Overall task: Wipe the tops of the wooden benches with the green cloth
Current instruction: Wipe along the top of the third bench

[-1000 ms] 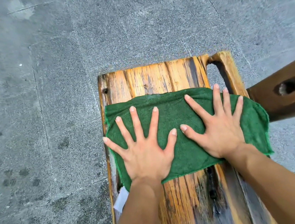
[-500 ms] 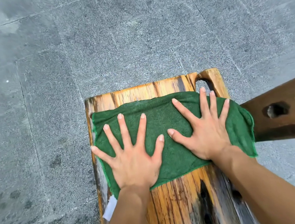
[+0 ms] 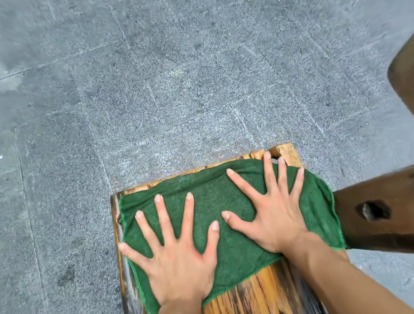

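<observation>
Grey stone paving point(image 3: 46, 176) lies at left; the left hand point(image 3: 176, 259) presses flat, fingers spread, on the green cloth point(image 3: 214, 200), which covers the far end of the wooden surface point(image 3: 247, 305); the right hand point(image 3: 273, 214) lies likewise splayed beside it; a darker bench point(image 3: 395, 214) stands at right; the cloth looks soft, light and limp, best driven by flat palms rather than pinched.

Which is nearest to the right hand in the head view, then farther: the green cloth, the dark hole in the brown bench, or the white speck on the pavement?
From the right hand:
1. Green cloth, directly under the palm.
2. Dark hole in the brown bench, to the right.
3. White speck on the pavement, far left.
</observation>
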Motion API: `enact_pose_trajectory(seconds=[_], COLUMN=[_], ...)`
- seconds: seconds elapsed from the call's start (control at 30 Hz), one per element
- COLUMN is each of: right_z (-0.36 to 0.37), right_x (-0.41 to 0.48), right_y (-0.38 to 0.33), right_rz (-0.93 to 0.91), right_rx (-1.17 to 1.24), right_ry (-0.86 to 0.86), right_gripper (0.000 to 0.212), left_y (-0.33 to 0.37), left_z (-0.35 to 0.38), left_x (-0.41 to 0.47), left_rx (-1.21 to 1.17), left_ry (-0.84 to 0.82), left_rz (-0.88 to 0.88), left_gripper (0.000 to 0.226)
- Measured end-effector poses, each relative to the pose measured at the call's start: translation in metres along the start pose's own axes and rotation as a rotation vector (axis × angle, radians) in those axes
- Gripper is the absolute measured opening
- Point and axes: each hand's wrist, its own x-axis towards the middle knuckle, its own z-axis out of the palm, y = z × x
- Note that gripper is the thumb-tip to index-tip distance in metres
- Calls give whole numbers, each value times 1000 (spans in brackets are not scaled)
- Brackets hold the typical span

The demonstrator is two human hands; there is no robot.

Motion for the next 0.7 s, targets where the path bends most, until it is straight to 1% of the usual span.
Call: enact_pose_trajectory(seconds=[0.23, 0.4, 0.6, 0.7], right_z=[1, -1, -1, 0], right_x=[23, 37, 66, 66], right_y=[0, 0, -4, -3], right_rz=[-16, -2, 65, 70], right_rx=[28, 4, -33, -9], right_ry=[-4, -13, 3, 27], right_gripper=[85, 85, 94, 89], left_y=[4, 5, 9, 7], left_z=[-3, -4, -10, -14], left_x=[17, 33, 80, 87], left_rx=[9, 1, -33, -32], left_ry=[8, 40, 30, 45], left_rz=[-1, -14, -16, 11], left_gripper=[74, 73, 78, 78])
